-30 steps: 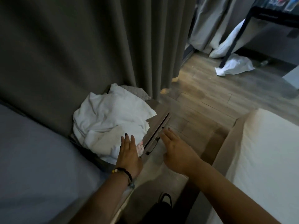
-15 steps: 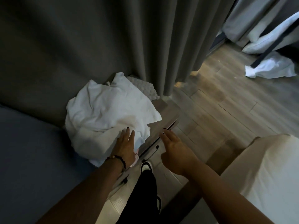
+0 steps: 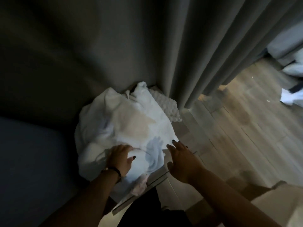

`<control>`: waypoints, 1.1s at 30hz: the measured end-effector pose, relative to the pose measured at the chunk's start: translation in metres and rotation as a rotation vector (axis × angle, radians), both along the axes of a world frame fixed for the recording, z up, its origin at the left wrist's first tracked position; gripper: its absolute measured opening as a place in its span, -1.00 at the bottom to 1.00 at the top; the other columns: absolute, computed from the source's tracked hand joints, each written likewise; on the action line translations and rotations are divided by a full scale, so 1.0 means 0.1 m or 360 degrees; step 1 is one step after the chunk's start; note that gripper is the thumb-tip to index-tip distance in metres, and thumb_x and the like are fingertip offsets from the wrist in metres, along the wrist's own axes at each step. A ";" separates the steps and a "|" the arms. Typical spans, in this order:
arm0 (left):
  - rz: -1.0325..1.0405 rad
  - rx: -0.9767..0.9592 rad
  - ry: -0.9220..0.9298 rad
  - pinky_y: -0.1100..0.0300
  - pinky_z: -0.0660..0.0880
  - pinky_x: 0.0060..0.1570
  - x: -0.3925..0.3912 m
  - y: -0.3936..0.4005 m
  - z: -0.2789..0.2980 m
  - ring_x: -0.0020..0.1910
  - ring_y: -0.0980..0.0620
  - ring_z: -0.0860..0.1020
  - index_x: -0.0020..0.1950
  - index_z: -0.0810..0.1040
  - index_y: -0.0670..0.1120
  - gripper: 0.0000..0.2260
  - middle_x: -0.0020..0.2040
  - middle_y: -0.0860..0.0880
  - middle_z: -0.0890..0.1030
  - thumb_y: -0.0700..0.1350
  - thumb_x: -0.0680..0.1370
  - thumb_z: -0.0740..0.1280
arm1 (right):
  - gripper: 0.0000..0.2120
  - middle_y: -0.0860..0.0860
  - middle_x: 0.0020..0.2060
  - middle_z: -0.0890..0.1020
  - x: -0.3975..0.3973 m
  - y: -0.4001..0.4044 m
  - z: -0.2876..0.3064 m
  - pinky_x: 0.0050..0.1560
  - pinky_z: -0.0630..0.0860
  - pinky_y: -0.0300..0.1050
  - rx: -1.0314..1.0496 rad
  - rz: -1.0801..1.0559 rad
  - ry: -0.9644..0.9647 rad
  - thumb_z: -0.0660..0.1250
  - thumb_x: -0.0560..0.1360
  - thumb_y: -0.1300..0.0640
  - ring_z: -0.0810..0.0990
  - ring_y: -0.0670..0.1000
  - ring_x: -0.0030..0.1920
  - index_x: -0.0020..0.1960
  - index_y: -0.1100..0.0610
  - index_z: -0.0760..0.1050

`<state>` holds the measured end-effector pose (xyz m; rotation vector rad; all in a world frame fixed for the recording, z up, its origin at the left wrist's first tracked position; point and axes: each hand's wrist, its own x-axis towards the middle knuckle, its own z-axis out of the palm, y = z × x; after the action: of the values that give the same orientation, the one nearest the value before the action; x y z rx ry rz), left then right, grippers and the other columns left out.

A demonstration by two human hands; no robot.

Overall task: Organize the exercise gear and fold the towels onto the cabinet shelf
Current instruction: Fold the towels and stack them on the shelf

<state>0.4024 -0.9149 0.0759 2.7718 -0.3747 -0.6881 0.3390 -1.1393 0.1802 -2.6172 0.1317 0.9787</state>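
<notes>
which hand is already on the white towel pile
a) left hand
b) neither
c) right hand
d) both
a) The left hand rests on the white towel pile, while the right hand hovers open beside its edge, over the cabinet top.

Dark grey curtain (image 3: 188, 51) is hung in vertical folds across the top and middle, its hem ending just above the wood plank floor (image 3: 242, 128). A dark blue-grey mattress (image 3: 32, 161) is seen at lower left, tight against the curtain. A cream cushioned seat corner (image 3: 282, 203) is cut off at lower right. A crumpled white cloth (image 3: 290, 97) is seen on the floor at the far right edge, well apart from the curtain. Pale bedding (image 3: 285, 46) is partly visible at upper right, blurred.
</notes>
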 end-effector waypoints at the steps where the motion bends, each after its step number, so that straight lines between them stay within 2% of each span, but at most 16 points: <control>1: 0.0298 -0.0238 -0.0040 0.08 0.31 0.21 0.03 0.05 0.06 0.22 -0.16 0.45 0.23 0.55 -0.09 -0.73 0.19 -0.12 0.54 -0.06 0.55 0.36 | -0.34 0.12 0.56 -0.05 0.09 0.02 0.03 0.52 -0.09 0.08 -0.0018 0.0036 -0.0002 0.18 0.59 0.01 -0.12 0.15 0.55 0.57 0.09 -0.07; 4: 0.1170 -0.0795 0.0022 0.06 0.38 0.19 0.10 0.15 0.37 0.18 -0.22 0.51 0.12 0.56 -0.30 -0.80 0.14 -0.28 0.57 -0.21 0.55 0.37 | -0.29 0.10 0.57 -0.06 0.35 0.13 0.14 0.50 -0.17 0.16 -0.0081 0.0052 -0.0068 0.15 0.59 -0.06 -0.15 0.16 0.55 0.57 0.08 -0.18; 6: 0.1505 -0.1060 0.0030 0.00 0.42 0.21 0.14 0.23 0.64 0.17 -0.24 0.52 0.07 0.55 -0.27 -0.87 0.11 -0.28 0.58 -0.24 0.56 0.34 | -0.22 0.09 0.57 -0.06 0.51 0.22 0.23 0.50 -0.18 0.16 -0.0062 0.0077 -0.0140 0.15 0.57 -0.15 -0.15 0.16 0.55 0.56 0.08 -0.23; 8: 0.1615 -0.1108 -0.0030 0.00 0.46 0.14 0.18 0.32 0.95 0.12 -0.20 0.55 0.03 0.55 -0.18 -0.89 0.07 -0.22 0.60 -0.15 0.58 0.33 | -0.16 0.07 0.56 -0.01 0.65 0.32 0.32 0.50 -0.14 0.15 0.0042 0.0134 -0.0231 0.18 0.54 -0.23 -0.10 0.14 0.55 0.56 0.07 -0.23; 11: 0.1795 -0.1243 -0.0209 0.10 0.47 0.03 0.17 0.36 1.45 0.05 -0.08 0.56 0.17 0.57 -0.15 -0.73 0.09 -0.13 0.61 0.00 0.59 0.30 | -0.11 0.03 0.51 0.17 0.80 0.53 0.49 0.51 0.03 0.04 0.0482 0.0111 -0.0270 0.31 0.46 -0.26 0.11 0.07 0.51 0.56 0.04 -0.10; 13: 0.1909 -0.1395 -0.0407 0.12 0.51 -0.05 0.05 0.29 1.82 -0.10 0.15 0.60 0.14 0.58 -0.09 -0.76 -0.02 -0.03 0.62 0.01 0.60 0.26 | -0.04 -0.01 0.49 0.22 0.80 0.69 0.62 0.48 0.14 -0.03 0.0860 -0.0023 -0.0196 0.41 0.40 -0.23 0.21 0.03 0.47 0.56 0.02 -0.08; 15: 0.2021 -0.1604 -0.0602 0.24 0.55 -0.18 -0.12 0.16 2.15 -0.22 0.29 0.60 0.11 0.57 -0.08 -0.79 -0.10 0.04 0.62 -0.01 0.61 0.22 | 0.04 -0.01 0.48 0.23 0.74 0.81 0.72 0.47 0.20 0.07 0.0968 -0.0042 -0.0243 0.44 0.34 -0.27 0.25 0.04 0.46 0.56 0.01 -0.12; 17: 0.2203 -0.1884 -0.0690 0.07 0.58 0.03 -0.28 0.02 2.46 0.05 0.08 0.62 0.26 0.52 -0.04 -0.65 0.11 -0.03 0.62 0.08 0.55 0.22 | 0.07 -0.04 0.47 0.24 0.69 0.88 0.82 0.45 0.22 0.13 0.0977 0.0055 -0.0335 0.41 0.32 -0.34 0.27 0.03 0.45 0.56 -0.02 -0.14; 18: 0.2270 -0.1962 -0.0743 -0.08 0.54 0.14 -0.33 -0.04 2.60 0.16 -0.10 0.57 0.30 0.50 -0.02 -0.60 0.21 -0.10 0.59 0.12 0.53 0.22 | 0.04 -0.06 0.47 0.24 0.68 0.90 0.87 0.45 0.23 0.14 0.1028 0.0114 -0.0349 0.40 0.32 -0.34 0.26 0.03 0.45 0.56 -0.04 -0.13; 20: 0.2321 -0.2039 -0.0893 -0.19 0.52 0.13 -0.40 -0.14 2.87 0.15 -0.30 0.53 0.23 0.53 0.00 -0.69 0.21 -0.21 0.58 0.10 0.57 0.21 | -0.11 -0.05 0.44 0.29 0.70 0.89 0.93 0.43 0.26 0.12 0.1159 0.0217 -0.0380 0.39 0.40 -0.24 0.30 0.03 0.43 0.55 -0.02 -0.01; 22: 0.2345 -0.2160 -0.1011 -0.13 0.55 0.06 -0.46 -0.22 3.15 0.09 -0.20 0.58 0.07 0.59 0.02 -0.79 0.13 -0.18 0.63 0.06 0.60 0.21 | -0.45 0.00 0.30 0.45 0.80 0.85 0.99 0.34 0.34 -0.06 0.1165 0.0329 -0.0486 0.33 0.52 -0.07 0.42 0.06 0.33 0.43 0.07 0.28; 24: 0.2303 -0.2286 -0.1078 -0.19 0.54 0.08 -0.53 -0.28 3.40 0.03 -0.17 0.56 -0.10 0.59 -0.03 -0.76 0.06 -0.19 0.59 0.08 0.59 0.24 | -0.81 -0.01 0.03 0.57 0.92 0.83 1.15 0.07 0.39 -0.23 0.1200 0.0330 -0.0625 0.24 0.60 0.04 0.56 0.06 0.12 0.16 0.10 0.46; 26: 0.2073 -0.2611 -0.1140 -0.14 0.54 -0.01 -0.62 -0.31 3.62 0.04 -0.23 0.56 -0.09 0.59 -0.13 -0.73 0.11 -0.19 0.57 0.06 0.56 0.28 | -0.91 -0.10 -0.17 0.54 1.03 0.83 1.43 -0.07 0.38 -0.25 0.1379 0.0260 -0.0867 0.23 0.61 0.10 0.55 -0.11 -0.14 -0.01 0.10 0.48; 28: 0.1743 -0.2779 -0.1257 -0.02 0.59 -0.08 -0.70 -0.32 3.79 0.07 -0.20 0.63 0.11 0.62 -0.15 -0.76 0.14 -0.18 0.63 -0.03 0.54 0.34 | -0.87 -0.10 -0.31 0.49 1.16 0.84 1.77 -0.20 0.32 -0.30 0.1495 0.0258 -0.1094 0.25 0.60 0.14 0.46 -0.20 -0.29 -0.13 0.06 0.44; 31: 0.1780 -0.2659 -0.1522 -0.02 0.60 -0.06 -0.77 -0.24 4.01 0.04 -0.15 0.63 0.05 0.65 -0.13 -0.77 0.05 -0.14 0.68 -0.14 0.41 0.43 | -0.88 0.07 -0.24 0.53 1.42 0.82 2.38 -0.15 0.44 -0.09 0.1794 0.0177 -0.1098 0.22 0.61 0.18 0.50 0.02 -0.22 -0.09 0.15 0.47; 33: 0.1925 -0.2578 -0.1581 0.01 0.59 -0.06 -0.73 -0.15 4.14 0.01 -0.11 0.63 -0.02 0.62 -0.12 -0.87 -0.02 -0.08 0.69 -0.17 0.45 0.39 | -0.88 0.10 -0.20 0.55 1.60 0.82 2.81 -0.16 0.42 -0.14 0.1875 0.0193 -0.1171 0.22 0.60 0.22 0.51 0.02 -0.19 -0.05 0.23 0.50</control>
<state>0.3293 -0.9299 0.4903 1.0593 0.4418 0.9324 0.4994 -1.0574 0.4612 -1.6805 -0.5982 -0.0302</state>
